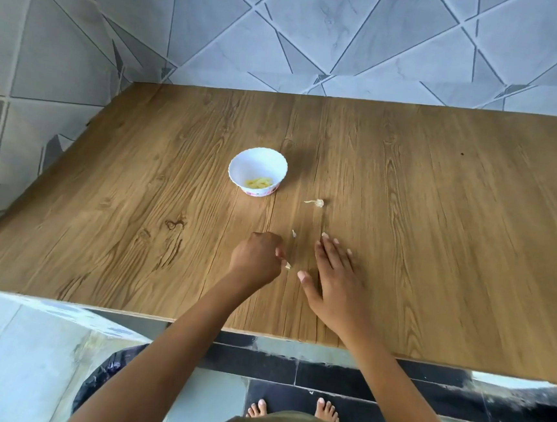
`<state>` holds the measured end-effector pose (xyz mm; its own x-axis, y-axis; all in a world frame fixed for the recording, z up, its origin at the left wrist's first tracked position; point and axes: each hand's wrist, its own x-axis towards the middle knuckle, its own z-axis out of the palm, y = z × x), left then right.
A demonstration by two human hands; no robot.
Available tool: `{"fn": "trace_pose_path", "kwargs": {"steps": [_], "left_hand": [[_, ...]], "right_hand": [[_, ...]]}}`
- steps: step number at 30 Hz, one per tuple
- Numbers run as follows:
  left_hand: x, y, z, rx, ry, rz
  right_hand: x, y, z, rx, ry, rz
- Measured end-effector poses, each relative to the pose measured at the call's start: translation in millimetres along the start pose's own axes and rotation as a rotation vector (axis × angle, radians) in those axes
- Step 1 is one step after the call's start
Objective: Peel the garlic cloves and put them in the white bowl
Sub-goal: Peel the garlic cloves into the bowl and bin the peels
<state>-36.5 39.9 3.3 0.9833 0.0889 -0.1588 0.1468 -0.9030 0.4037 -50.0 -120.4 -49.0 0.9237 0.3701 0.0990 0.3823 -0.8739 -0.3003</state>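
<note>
A white scalloped bowl (257, 171) stands on the wooden table (439, 208) and holds several peeled yellowish garlic cloves (258, 183). My left hand (257, 257) is curled into a loose fist in front of the bowl, and its fingertips pinch a small pale piece of garlic skin (287, 265). My right hand (333, 279) lies flat on the table with its fingers spread, just right of the left hand. A tiny scrap of skin (294, 233) lies between the hands and the bowl. A garlic stem and root piece (315, 202) lies to the right of the bowl.
The table meets a grey tiled wall (320, 29) at the back and left. Its front edge runs just below my wrists. A dark bin bag (101, 377) sits on the floor at lower left, and bare feet (293, 410) stand on dark tiles.
</note>
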Motion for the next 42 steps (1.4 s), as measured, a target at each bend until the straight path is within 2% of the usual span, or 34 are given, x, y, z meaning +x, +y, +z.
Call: {"fn": "trace_pose_path", "kwargs": {"steps": [3,6,8,11,15,19,23,26,28,30,32,35,39,42], "left_hand": [[-11,-1,11,0.083,0.161,0.122],[-19,-11,15,-0.068,0.243,0.215],[-19,-18,10,-0.321,0.202,0.191],[-21,-21,1,-0.642,0.038,0.079],[-22,-21,-4,-0.777,-0.016,0.022],[-22,-21,-7,-0.777,-0.061,-0.003],[-24,-21,-6,-0.872,-0.092,-0.053],[-26,-19,-4,-0.984,-0.136,-0.124],[-26,-17,-1,-1.006,-0.137,-0.143],[-25,-16,1,-0.92,-0.079,-0.092],[-25,-15,1,-0.778,-0.002,0.026],[-24,-17,-6,-0.669,0.034,0.231],[-21,-18,-14,-0.651,0.064,0.357],[-20,-16,-14,-0.621,0.088,0.371]], "right_hand": [[0,2,-1,0.155,0.072,-0.02],[-3,-2,-2,0.242,0.149,-0.074],[-3,-7,-4,0.372,0.172,-0.051],[5,-17,-12,0.651,0.115,0.018],[15,-20,-20,0.746,0.085,0.025],[17,-19,-27,0.627,0.096,-0.052],[13,-26,-24,0.208,0.413,-0.262],[13,-26,-20,0.064,0.492,-0.317],[13,-25,-19,0.221,0.38,-0.233],[15,-23,-25,0.682,0.096,0.039],[20,-16,-35,1.069,-0.235,0.322],[28,-5,-45,1.416,-0.5,0.458],[31,-4,-50,1.705,-0.65,0.626],[31,-3,-47,1.663,-0.589,0.582]]}}
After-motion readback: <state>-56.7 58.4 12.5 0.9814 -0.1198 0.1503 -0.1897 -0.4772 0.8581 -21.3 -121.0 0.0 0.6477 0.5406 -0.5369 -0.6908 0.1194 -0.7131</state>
